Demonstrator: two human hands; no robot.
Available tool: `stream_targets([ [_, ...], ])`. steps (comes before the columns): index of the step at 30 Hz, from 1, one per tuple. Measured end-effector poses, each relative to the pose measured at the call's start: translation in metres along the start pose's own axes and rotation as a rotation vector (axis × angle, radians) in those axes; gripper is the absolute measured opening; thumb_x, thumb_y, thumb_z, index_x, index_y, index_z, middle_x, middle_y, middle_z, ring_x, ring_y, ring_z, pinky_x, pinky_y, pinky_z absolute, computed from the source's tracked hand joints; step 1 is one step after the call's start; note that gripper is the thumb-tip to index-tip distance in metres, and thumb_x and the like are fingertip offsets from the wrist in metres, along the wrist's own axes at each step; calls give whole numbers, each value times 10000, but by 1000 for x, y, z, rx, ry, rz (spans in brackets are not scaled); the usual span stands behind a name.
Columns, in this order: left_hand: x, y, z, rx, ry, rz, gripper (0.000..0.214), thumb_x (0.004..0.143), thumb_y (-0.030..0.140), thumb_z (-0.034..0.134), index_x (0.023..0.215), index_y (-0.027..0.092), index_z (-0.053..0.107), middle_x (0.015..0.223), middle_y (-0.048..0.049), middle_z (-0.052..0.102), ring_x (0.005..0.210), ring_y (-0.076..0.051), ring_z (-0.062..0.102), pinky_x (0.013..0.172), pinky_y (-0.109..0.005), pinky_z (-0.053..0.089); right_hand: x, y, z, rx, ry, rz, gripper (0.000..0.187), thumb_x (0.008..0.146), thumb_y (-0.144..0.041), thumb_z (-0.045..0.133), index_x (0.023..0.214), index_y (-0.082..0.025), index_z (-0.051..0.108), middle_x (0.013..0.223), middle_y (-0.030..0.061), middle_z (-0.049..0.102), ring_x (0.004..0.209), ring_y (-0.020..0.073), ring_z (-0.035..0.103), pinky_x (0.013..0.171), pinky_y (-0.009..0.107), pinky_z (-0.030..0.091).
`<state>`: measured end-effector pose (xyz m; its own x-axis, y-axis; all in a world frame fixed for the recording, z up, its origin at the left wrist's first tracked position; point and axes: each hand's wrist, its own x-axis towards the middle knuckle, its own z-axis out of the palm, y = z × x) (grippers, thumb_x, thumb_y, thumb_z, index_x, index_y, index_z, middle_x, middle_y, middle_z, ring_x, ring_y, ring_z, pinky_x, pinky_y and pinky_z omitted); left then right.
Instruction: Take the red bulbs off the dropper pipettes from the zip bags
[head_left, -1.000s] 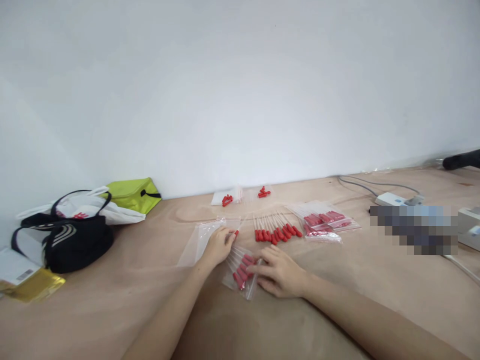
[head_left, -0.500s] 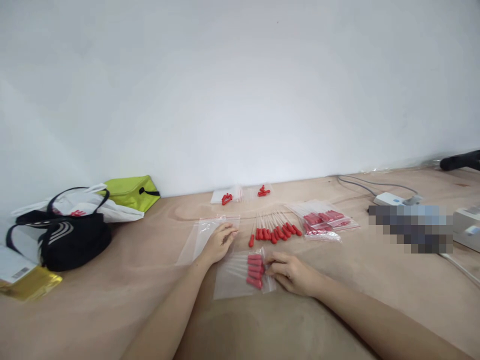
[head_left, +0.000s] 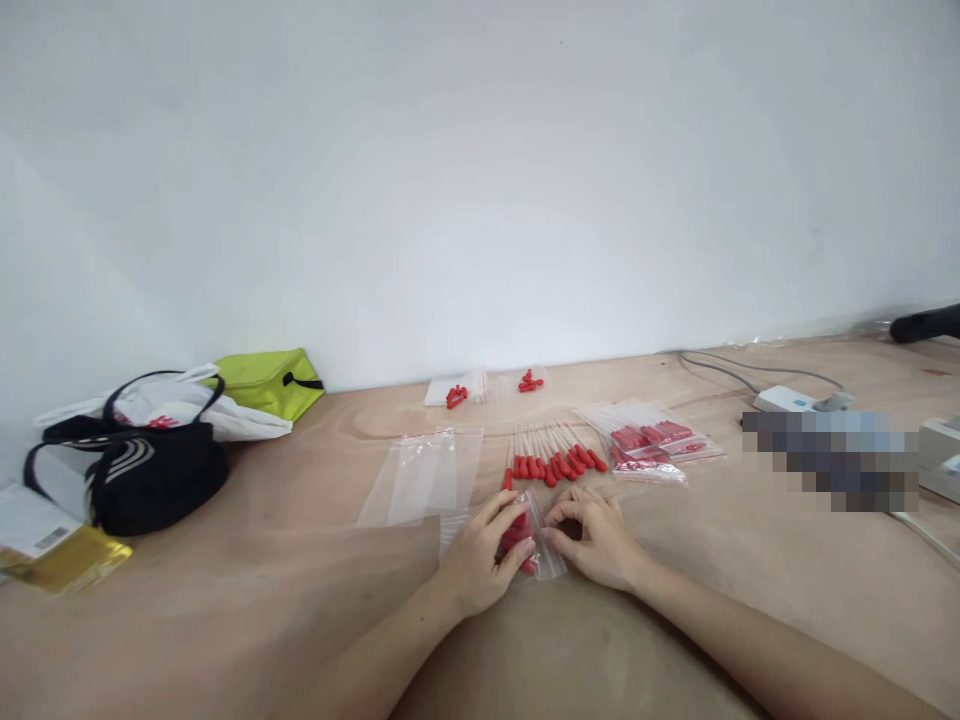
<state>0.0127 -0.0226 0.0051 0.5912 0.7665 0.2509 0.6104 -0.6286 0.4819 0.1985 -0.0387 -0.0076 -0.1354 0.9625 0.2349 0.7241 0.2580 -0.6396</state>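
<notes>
A clear zip bag (head_left: pixel 552 566) holding several glass droppers with red rubber bulbs (head_left: pixel 516 532) lies in front of me. My left hand (head_left: pixel 477 562) is over the bag, its fingers curled on the red bulbs and covering most of them. At the bag's right-hand zip edge, my right hand (head_left: pixel 597 540) pinches the plastic between thumb and forefinger. Just beyond the hands lies a fanned row of loose droppers (head_left: pixel 556 468), bulbs towards me. Flat clear bags (head_left: pixel 426 478) overlap left of that row; filled bags of droppers (head_left: pixel 649 442) are piled to its right.
Small red bulbs (head_left: pixel 456 397) and more red bulbs (head_left: pixel 529 382) lie on bags by the wall. At left are a black bag (head_left: pixel 161 480), a lime-green case (head_left: pixel 262 380) and a gold packet (head_left: pixel 75 562). A white power adapter (head_left: pixel 781 400) with cables is at right.
My left hand has moved right and towards me, from the flat bags onto the bag of droppers. My right hand stays at the zip edge, with the view shifted slightly.
</notes>
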Motion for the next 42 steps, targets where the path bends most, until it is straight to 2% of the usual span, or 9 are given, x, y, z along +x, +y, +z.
stream_targets([
  [4,0,0,0,-13,19,-1,345,814,297,482,1144,203,510,1211,-79,494,1098,-194,485,936,-320,414,0,-3,4,47,-41,46,130,746,-260,542,650,-247,628,787,-20,616,819,189,535,744,375,303],
  [9,2,-3,-1,45,61,74,291,854,239,411,1115,221,541,1109,-69,547,1016,-182,519,885,-334,433,0,-9,6,119,-107,104,146,724,-312,560,616,-237,624,798,-24,622,851,197,520,800,432,236],
  [14,7,-7,-5,201,99,295,281,864,170,376,1014,227,607,1039,-67,563,816,-151,557,729,-312,474,1,-13,4,183,-176,187,173,679,-371,607,602,-216,616,830,-24,619,883,188,506,845,422,183],
  [18,10,-7,-8,302,158,478,279,893,217,360,880,201,638,949,-62,598,785,-148,557,676,-282,466,2,-13,3,203,-185,181,232,696,-406,578,585,-205,607,823,-19,614,875,186,508,838,412,177],
  [22,12,-5,-8,324,196,575,285,902,237,367,796,171,624,877,-46,624,752,-136,557,661,-260,453,2,-13,2,212,-193,167,248,703,-423,567,587,-209,614,809,-20,615,865,185,508,827,411,176],
  [29,14,-5,-6,267,241,581,300,909,230,351,756,164,601,845,-30,627,725,-121,554,649,-238,436,2,-12,1,209,-213,138,251,706,-431,573,592,-210,608,806,-24,617,867,186,510,826,420,179],
  [37,14,-7,-4,300,104,503,318,908,197,323,710,149,568,780,-37,594,683,-124,515,625,-233,416,-1,-9,3,148,-155,99,228,730,-389,546,607,-200,575,750,-20,612,814,180,513,804,407,240],
  [39,13,-9,-4,278,94,503,325,909,177,305,709,145,559,773,-36,595,680,-127,506,623,-234,414,-1,-7,1,124,-112,37,187,749,-343,523,641,-194,560,733,-13,601,764,163,507,775,379,269],
  [42,12,-13,-5,249,93,506,322,910,156,285,730,144,552,794,-35,607,707,-136,503,647,-242,420,0,-2,-5,74,-39,-175,57,746,-235,520,758,-202,564,757,0,587,749,152,484,729,337,280],
])
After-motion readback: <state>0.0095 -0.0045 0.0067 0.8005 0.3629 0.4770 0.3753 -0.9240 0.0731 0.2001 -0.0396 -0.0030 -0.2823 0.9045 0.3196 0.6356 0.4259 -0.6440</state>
